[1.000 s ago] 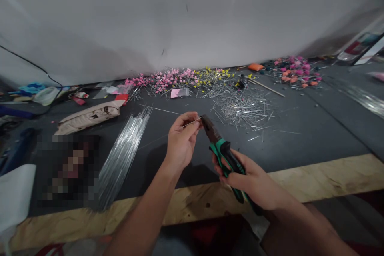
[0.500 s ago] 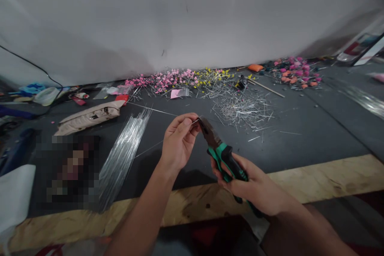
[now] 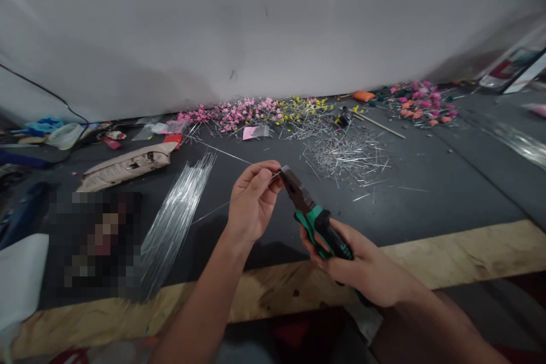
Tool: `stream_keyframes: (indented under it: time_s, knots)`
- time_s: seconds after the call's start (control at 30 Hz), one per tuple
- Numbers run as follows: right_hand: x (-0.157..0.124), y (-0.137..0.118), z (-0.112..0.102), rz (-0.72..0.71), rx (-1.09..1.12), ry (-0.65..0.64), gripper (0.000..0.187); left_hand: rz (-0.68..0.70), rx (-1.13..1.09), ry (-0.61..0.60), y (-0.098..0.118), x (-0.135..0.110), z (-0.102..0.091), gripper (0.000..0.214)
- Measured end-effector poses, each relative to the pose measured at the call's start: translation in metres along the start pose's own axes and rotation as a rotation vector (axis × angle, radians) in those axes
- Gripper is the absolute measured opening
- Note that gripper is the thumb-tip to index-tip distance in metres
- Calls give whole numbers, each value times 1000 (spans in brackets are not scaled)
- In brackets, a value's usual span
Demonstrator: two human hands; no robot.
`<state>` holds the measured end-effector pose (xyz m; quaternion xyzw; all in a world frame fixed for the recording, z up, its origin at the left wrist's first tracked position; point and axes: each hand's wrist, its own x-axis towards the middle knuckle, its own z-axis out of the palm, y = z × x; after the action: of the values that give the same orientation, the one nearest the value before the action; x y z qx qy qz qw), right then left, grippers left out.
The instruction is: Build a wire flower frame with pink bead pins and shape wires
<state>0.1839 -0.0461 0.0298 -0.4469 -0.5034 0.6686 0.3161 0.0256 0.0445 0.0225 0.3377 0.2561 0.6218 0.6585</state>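
Note:
My left hand (image 3: 255, 199) pinches thin metal wire (image 3: 232, 156) between thumb and fingertips; one length trails off to the upper left, and another thin strand runs to the lower left. My right hand (image 3: 356, 261) is wrapped round the green and black handles of a pair of pliers (image 3: 303, 199). The dark jaws of the pliers meet the wire just past my left fingertips. Whether the jaws are fully closed on it is too small to tell. To the left lies a bundle of long straight wires (image 3: 179, 210). Beyond the pliers is a loose pile of short wire pieces (image 3: 347, 153).
Pink-tipped stems (image 3: 243, 112) and yellow-tipped stems (image 3: 298, 109) line the wall. Magenta and orange pieces (image 3: 422, 102) lie at the back right, near a wooden stick (image 3: 379, 123). A beige pouch (image 3: 128, 168) sits at left. A wooden strip (image 3: 464, 247) edges the table.
The handles of the pliers have come closer together in my right hand. My left hand has shifted very slightly left, still pinching the wire.

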Motion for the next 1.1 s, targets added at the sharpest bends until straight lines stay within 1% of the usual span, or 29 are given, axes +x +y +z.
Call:
stream_keyframes:
  time_s: [0.17, 0.33, 0.43, 0.53, 0.63, 0.8, 0.97, 1.03, 1.1]
  knots:
    - [1, 0, -1, 7, 47, -26, 40, -35, -19, -2, 0, 0, -1, 7]
    - [2, 8, -1, 12, 131, -49, 38, -120, -65, 21, 0, 0, 0, 11]
    - [5, 10, 1, 29, 288, -69, 32, -181, -105, 41, 0, 0, 0, 12]
    - [8, 9, 4, 61, 549, -144, 25, -219, -140, 56, -2, 1, -2, 13]
    - [13, 8, 8, 83, 784, -212, 25, -203, -132, 99, -5, 2, -3, 13]
    - [19, 14, 15, 47, 986, -334, 26, -134, -72, 118, -5, 4, -2, 14]
    - [21, 21, 18, -15, 1045, -404, 23, -89, -22, 158, -3, 4, -1, 12]
    - [21, 23, 18, -48, 1052, -436, 22, -43, 15, 164, -4, 5, -2, 9]
    - [22, 25, 18, -72, 1068, -457, 21, 14, 49, 144, -5, 5, -3, 7]
